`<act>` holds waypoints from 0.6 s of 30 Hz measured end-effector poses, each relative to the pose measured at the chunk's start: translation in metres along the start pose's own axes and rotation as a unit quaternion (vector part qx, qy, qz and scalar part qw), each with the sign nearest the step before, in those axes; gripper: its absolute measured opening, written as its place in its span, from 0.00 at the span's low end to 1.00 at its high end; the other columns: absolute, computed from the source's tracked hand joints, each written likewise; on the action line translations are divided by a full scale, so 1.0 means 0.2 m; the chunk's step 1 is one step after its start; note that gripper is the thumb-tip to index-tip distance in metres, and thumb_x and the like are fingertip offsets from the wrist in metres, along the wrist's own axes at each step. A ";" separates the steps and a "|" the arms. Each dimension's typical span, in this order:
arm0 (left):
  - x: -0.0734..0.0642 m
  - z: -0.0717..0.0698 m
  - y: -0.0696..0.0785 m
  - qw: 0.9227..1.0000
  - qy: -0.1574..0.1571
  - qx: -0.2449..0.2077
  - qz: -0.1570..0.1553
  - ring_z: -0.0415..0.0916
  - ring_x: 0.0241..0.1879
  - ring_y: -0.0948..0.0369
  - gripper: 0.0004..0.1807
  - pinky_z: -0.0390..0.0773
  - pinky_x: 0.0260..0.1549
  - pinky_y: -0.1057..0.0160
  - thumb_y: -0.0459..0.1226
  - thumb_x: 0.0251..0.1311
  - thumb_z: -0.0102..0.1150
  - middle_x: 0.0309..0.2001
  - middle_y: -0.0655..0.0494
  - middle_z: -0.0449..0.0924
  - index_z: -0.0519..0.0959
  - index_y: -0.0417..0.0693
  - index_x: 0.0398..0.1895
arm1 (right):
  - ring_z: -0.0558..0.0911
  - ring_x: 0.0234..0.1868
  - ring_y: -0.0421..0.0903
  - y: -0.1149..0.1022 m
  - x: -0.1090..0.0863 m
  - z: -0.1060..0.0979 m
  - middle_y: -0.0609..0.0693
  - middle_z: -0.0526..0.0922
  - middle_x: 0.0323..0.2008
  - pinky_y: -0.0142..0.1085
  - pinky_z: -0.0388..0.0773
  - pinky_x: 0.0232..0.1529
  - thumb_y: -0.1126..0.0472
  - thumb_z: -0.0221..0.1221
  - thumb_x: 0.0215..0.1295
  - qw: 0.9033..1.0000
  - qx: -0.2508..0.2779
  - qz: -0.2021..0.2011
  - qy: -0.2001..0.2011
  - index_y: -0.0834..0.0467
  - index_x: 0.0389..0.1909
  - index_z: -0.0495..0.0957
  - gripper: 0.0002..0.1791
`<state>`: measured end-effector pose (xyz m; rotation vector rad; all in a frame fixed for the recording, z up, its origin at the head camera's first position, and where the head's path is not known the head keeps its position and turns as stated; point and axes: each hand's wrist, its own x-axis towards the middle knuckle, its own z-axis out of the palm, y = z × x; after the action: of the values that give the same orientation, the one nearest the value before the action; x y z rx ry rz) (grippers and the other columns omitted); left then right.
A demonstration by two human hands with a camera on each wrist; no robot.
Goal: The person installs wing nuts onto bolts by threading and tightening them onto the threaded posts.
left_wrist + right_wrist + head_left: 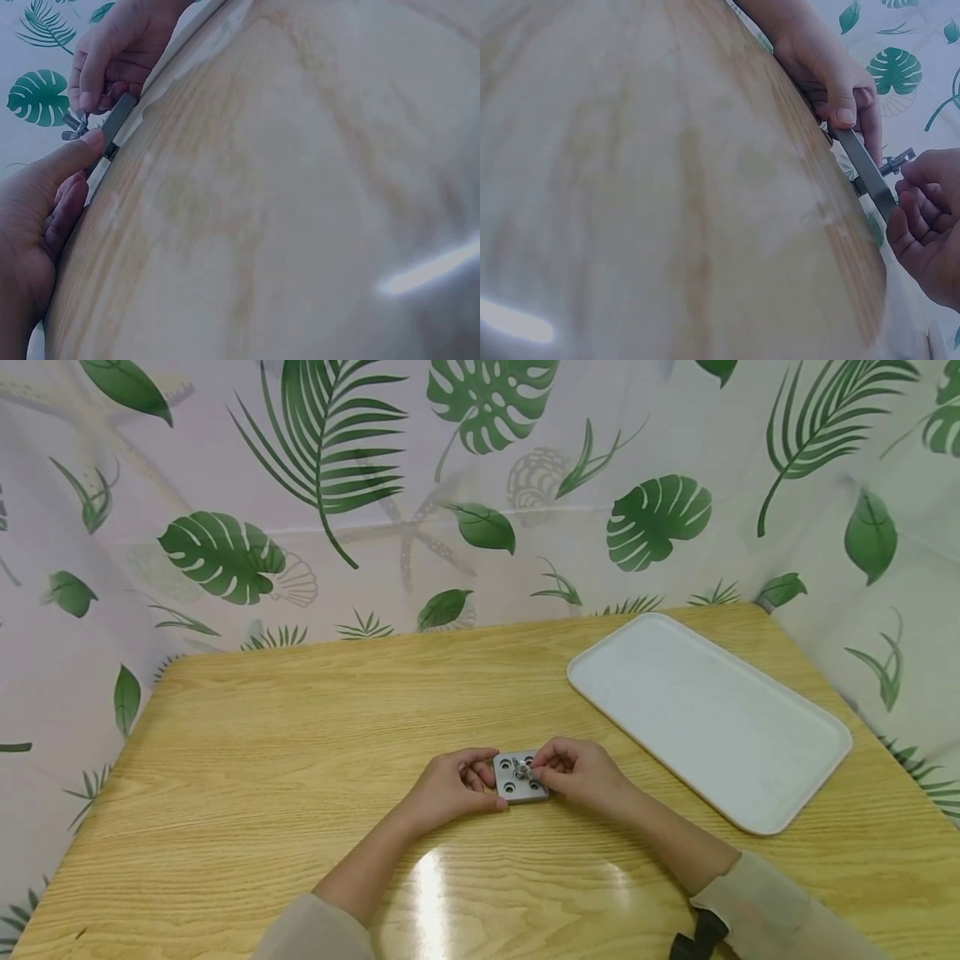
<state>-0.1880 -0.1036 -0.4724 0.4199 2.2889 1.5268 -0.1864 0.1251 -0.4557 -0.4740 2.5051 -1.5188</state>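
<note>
A small square grey metal plate with several holes lies over the table, and a bolt with a wing nut rises from its middle. My left hand grips the plate's left side, thumb at the near corner. From the right, my right hand pinches the wing nut between thumb and forefinger. Seen edge-on in the right wrist view, the plate has a dark stub beneath it. The left wrist view shows the wing nut beside the right hand's fingertips; its contact there is partly hidden.
A white rectangular tray lies at the right of the wooden table. A leaf-patterned cloth hangs behind and along the sides. By the right sleeve there is a black strap.
</note>
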 end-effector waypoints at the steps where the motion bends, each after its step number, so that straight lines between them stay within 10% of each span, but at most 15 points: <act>1: 0.00 0.00 0.00 1.000 0.000 -0.001 0.001 0.73 0.30 0.63 0.38 0.73 0.29 0.71 0.37 0.44 0.75 0.37 0.54 0.78 0.71 0.45 0.62 | 0.74 0.25 0.37 0.00 0.00 0.00 0.49 0.80 0.26 0.27 0.72 0.25 0.67 0.62 0.58 1.000 -0.001 0.003 0.005 0.64 0.31 0.79 0.03; 18: 0.00 -0.01 -0.02 1.000 -0.010 -0.005 0.014 0.74 0.30 0.63 0.40 0.75 0.31 0.69 0.44 0.43 0.75 0.36 0.57 0.78 0.71 0.45 0.62 | 0.75 0.28 0.43 -0.02 0.02 0.01 0.50 0.79 0.27 0.28 0.73 0.27 0.59 0.69 0.53 0.999 -0.003 0.047 0.022 0.65 0.38 0.79 0.17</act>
<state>-0.1886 -0.1070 -0.4749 0.4629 2.2684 1.5404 -0.1896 0.1197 -0.4541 -0.3228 2.5271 -1.5038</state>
